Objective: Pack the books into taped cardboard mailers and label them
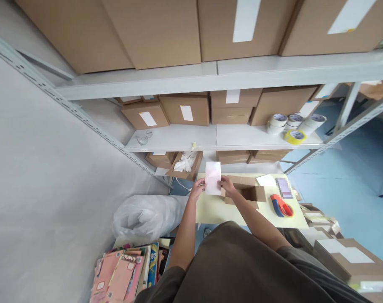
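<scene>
Two hands on one pale card (213, 179): left hand (198, 188) pinching its left edge, right hand (226, 185) pinching its right edge, thumbs and fingers closed, nothing else in either. Card is between my hands, seemingly held up off the tabletop (210, 212), broad face toward me. Can't tell if it's a single sheet or a thin packet; any print on it is too washed out to read.

Step in hand, I'd judge: holding and handling the card, both edges under control. Open cardboard box (261, 194) sits just right of my right hand, flaps out, partly hidden by that forearm; can't make out what's inside. Farther right of the same hand: white paper (265, 180), blurred purple rectangle (284, 187), red-and-blue tape dispenser (282, 205). Left of and nearer me than my left hand, a plastic-wrapped bundle (150, 216).

Next move, my guess, calls for a light, even pinch, since a card this thin-looking could bend, and for keeping my right wrist clear of the near flap.
</scene>
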A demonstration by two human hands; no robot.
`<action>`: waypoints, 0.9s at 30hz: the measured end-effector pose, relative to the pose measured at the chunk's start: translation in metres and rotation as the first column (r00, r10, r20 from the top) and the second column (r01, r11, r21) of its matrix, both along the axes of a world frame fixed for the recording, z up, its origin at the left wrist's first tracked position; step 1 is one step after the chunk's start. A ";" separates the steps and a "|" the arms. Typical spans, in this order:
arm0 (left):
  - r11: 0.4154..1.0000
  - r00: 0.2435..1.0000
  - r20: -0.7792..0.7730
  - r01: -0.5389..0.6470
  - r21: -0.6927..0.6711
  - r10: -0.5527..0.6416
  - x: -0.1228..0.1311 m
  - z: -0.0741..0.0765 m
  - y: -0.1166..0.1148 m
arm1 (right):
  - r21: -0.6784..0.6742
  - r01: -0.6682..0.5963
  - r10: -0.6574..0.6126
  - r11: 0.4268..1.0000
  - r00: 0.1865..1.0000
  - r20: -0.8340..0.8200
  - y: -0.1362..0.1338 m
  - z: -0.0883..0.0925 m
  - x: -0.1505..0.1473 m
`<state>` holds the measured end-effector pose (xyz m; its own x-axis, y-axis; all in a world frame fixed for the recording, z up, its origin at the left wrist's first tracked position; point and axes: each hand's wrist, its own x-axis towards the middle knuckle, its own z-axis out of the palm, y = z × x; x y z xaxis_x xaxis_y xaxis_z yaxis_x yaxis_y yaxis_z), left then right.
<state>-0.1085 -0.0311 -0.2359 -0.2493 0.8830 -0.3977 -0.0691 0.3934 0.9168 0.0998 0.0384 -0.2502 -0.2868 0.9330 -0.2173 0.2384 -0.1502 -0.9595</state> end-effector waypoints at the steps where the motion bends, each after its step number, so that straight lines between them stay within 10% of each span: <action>1: 1.000 1.000 0.001 0.003 0.005 -0.003 0.017 0.004 0.004 | -0.012 0.025 -0.025 1.000 1.000 0.000 0.002 0.004 0.017; 7: 0.999 0.999 -0.019 -0.040 -0.032 0.040 0.146 -0.001 0.021 | 0.071 0.105 -0.119 0.992 0.960 0.253 0.022 0.015 0.128; 15: 0.982 0.985 0.131 -0.090 -0.166 0.112 0.263 -0.026 0.003 | 0.143 -0.280 0.177 0.949 0.853 0.492 0.069 0.019 0.191; 27: 0.978 0.791 -0.610 -0.091 -0.187 -0.044 0.190 -0.014 -0.025 | 0.145 -0.182 0.101 0.973 0.892 0.440 0.036 0.016 0.222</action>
